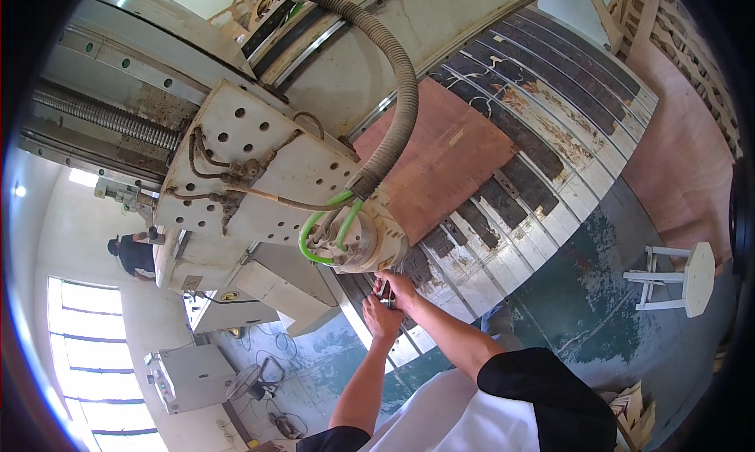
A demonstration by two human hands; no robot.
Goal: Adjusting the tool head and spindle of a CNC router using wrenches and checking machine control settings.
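Observation:
Both my hands meet just below the spindle motor (370, 239) of a large router machine, where green hoses enter its top. My left hand (381, 318) is closed around a small metallic part that I cannot make out. Just above it, my right hand (401, 289) is closed too, its fingertips close under the motor's lower end. Fingers and motor body hide most of what lies between the hands. Beneath them is the slotted machine bed (503, 271), with a reddish-brown wooden board (448, 157) lying on it beyond the motor.
A thick ribbed hose (405, 82) arches over the bed to the motor. The carriage plate (259, 153) with its cables fills the upper left. A white stool (678, 279) stands at right, a grey cabinet (189, 377) at lower left. Another person (135, 255) is at far left.

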